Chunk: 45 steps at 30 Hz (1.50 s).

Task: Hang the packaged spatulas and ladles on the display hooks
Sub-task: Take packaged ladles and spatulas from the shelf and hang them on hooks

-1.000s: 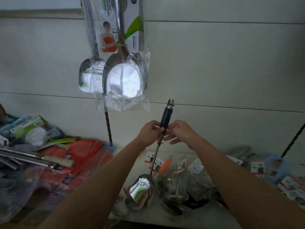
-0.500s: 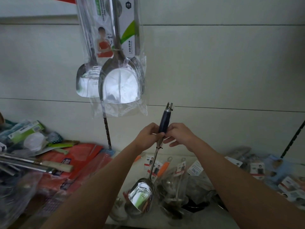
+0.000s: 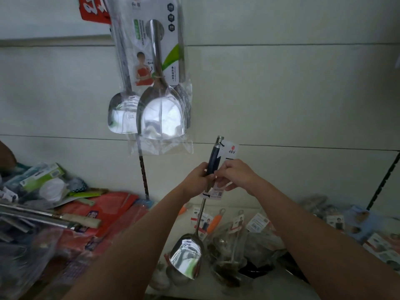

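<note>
Nearest the camera, the blade of a spatula [image 3: 187,255] hangs low over the shelf [image 3: 270,284], its shaft rising upright to a dark handle. The left hand [image 3: 198,178] curls round that handle, while the right hand [image 3: 234,175] pinches a white tag [image 3: 229,152] tied to its top end. Beyond, packets [image 3: 229,239] of utensils lie heaped on the shelf, with red packets [image 3: 104,213] to the left. Further back, bagged spatulas [image 3: 161,113] hang on the wall, probably from a hook out of view.
</note>
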{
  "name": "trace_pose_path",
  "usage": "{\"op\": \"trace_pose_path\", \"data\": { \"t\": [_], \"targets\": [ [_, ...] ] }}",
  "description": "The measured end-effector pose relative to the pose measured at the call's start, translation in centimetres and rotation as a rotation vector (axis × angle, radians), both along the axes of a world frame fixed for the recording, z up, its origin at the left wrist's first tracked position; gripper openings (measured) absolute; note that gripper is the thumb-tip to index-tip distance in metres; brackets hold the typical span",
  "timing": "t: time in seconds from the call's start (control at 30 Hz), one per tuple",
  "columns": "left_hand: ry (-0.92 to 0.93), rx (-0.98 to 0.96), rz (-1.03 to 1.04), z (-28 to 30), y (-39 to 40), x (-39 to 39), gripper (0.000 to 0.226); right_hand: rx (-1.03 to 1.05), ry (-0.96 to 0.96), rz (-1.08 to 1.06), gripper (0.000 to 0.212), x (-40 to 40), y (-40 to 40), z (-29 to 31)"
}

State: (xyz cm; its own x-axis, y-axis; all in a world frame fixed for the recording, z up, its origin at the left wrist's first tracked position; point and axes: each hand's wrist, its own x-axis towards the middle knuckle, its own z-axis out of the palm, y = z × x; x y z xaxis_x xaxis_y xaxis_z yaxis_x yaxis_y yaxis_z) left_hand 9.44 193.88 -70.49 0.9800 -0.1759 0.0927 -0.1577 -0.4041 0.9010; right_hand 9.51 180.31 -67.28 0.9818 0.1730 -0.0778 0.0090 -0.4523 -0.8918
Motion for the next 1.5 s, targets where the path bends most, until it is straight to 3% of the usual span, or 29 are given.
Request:
{"op": "trace_pose_path", "data": {
  "t": [0.4, 0.73, 1.03, 1.3, 1.5],
  "targets": [
    [-0.086, -0.172, -0.071, 6.1, -2.3, -5.5, 0.010, -0.036, -0.186, -0.063, 0.015, -6.0, -2.3, 6.7],
    [-0.166, -0.276, -0.056, 13.5, -2.1, -9.5, 0.013, -0.111, -0.340, -0.033, 0.009, -10.8, -1.3, 14.2],
    [-0.292, -0.210, -0.054, 19.9, -0.9, -13.6, 0.015, -0.074, -0.443, -0.026, 0.014, -15.1, -0.3, 19.7],
    [-0.340, -0.215, -0.060, 24.9, 0.9, -15.4, 0.019, -0.204, -0.596, -0.040, 0.028, -16.8, 1.4, 24.5],
    [-0.388, -0.204, -0.037, 29.3, 1.7, -15.3, 0.013, -0.224, -0.660, -0.033, 0.026, -16.6, 2.3, 28.9]
  ]
}}
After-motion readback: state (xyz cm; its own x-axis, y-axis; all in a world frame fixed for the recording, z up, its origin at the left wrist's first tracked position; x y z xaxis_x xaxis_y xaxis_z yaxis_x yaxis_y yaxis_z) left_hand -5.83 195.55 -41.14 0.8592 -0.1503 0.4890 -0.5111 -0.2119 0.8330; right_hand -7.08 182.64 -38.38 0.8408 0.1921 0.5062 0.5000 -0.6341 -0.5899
